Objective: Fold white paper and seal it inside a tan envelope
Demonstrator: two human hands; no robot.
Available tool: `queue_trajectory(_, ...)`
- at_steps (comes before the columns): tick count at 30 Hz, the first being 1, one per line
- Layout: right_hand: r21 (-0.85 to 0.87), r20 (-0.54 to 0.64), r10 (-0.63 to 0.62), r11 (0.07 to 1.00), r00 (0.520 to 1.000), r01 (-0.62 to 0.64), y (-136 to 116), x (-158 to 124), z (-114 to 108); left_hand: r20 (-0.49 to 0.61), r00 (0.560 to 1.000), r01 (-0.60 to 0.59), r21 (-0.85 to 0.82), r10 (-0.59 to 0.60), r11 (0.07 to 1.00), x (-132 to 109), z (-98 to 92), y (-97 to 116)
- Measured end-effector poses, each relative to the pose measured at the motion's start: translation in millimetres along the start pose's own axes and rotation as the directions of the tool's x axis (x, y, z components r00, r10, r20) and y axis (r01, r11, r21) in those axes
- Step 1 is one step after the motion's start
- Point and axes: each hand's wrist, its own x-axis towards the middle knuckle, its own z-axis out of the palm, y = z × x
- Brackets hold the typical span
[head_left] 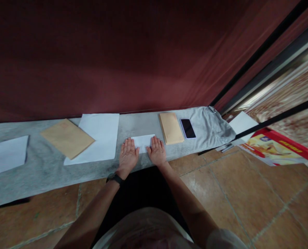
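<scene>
A small folded white sheet of paper [142, 142] lies flat on the grey cloth in front of me. My left hand [128, 154] rests flat on its left end, fingers stretched out. On the right end lies my right hand [157, 151], also flat with the fingers extended. Just right of that hand is a stack of brown envelopes [171, 128]. To the left, another brown envelope [67, 137] lies slanted across larger white sheets [102, 129].
A grey cloth [46, 167] covers the long narrow table. A phone [188, 128] lies right of the envelope stack. More white paper [7, 154] is at far left. A dark red curtain [117, 69] hangs behind; a red and yellow box [278, 147] sits at right beyond a black pole.
</scene>
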Motion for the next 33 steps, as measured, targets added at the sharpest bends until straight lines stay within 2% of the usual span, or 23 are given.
queue_trajectory(5, -0.012, 0.051, 0.002, 1.000, 0.999, -0.002, 1, 0, -2, 0.014, 0.988, -0.153, -0.079, 0.155, 0.985, -4, 8.3, 38)
queue_trajectory(8, -0.023, 0.077, -0.009, 1.000, 0.997, 0.011, 3, 0, -2, 0.045, 0.983, -0.170, -0.102, 0.175, 0.980, -4, 12.5, 48)
queue_trajectory(17, 0.009, 0.007, 0.000, 1.000, 1.000, 0.000, 0, -1, 1, 0.035, 0.984, -0.172, -0.031, 0.173, 0.985, -14, 2.6, 15)
queue_trajectory(24, 0.043, 0.011, 0.010, 0.999, 1.000, -0.011, 1, 0, -8, 0.047, 0.975, -0.214, -0.037, 0.215, 0.976, -16, -3.6, 9)
queue_trajectory(27, 0.082, 0.038, -0.041, 0.996, 0.998, 0.038, -3, -4, -14, 0.059, 0.971, -0.230, -0.039, 0.232, 0.972, -16, -5.0, 9)
queue_trajectory(31, 0.132, 0.113, -0.175, 0.978, 0.978, 0.160, -16, -15, -18, 0.097, 0.969, -0.226, -0.033, 0.228, 0.974, -15, -6.4, 9)
queue_trajectory(33, 0.114, 0.125, -0.182, 0.979, 0.975, 0.168, -21, -20, -17, 0.118, 0.969, -0.217, -0.030, 0.219, 0.976, -15, -7.0, 10)
